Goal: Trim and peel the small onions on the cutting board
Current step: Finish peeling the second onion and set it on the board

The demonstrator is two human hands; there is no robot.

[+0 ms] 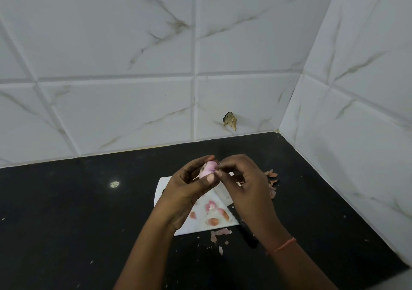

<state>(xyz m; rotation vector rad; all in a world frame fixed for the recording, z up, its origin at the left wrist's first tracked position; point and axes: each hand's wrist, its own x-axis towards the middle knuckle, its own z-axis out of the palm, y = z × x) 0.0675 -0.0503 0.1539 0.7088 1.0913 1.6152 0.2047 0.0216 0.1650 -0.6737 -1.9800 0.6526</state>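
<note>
Presently, the left hand (189, 185) holds a small pale-pink onion (208, 170) above the white cutting board (162, 187), fingers curled round it and thumb pressed against its lower side. The right hand (242, 178) meets it from the other side, fingertips pinched together on a thin strip of skin at the onion's edge. Cut onion pieces (214, 214) lie on the board. A dark-handled knife (243, 225) rests at the board's right edge. Loose peels (272, 179) sit on the black counter (66, 211) beside it.

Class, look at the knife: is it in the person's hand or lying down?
Lying down. The knife rests at the cutting board's right edge, while both hands work on the onion above it.
</note>
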